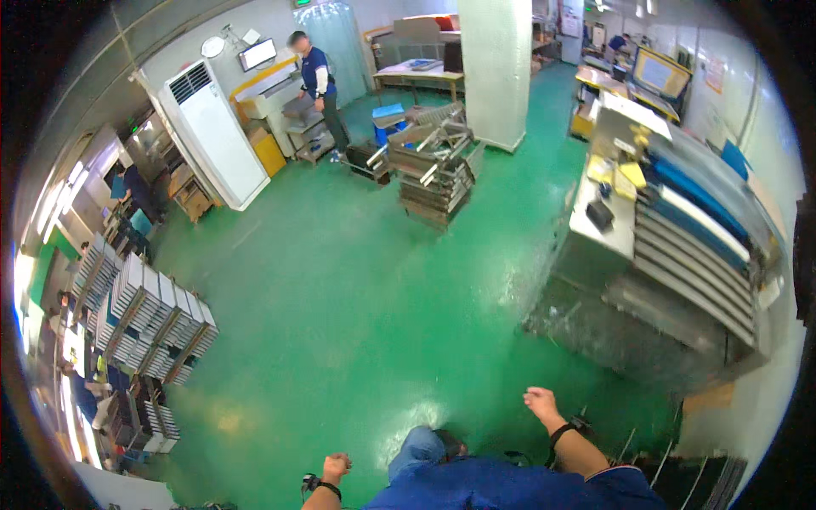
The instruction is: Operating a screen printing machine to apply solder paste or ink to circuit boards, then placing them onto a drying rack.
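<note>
Over the glossy green floor [357,297], the left hand [337,466] hangs low, its fingers bent narrow; the right hand [541,402] reaches farther forward, fingers loosely curled. I cannot tell how tightly either closes. Ahead and rightward, near the right hand, stands a boxy grey machine [586,314] with sloping, ribbed slats [693,268]. On its smooth pale top [623,233], a dark block [599,214] sits toward the near edge, flat yellow pieces [629,175] farther back. Well off left, pale panels [157,310] form ridged stacks.
</note>
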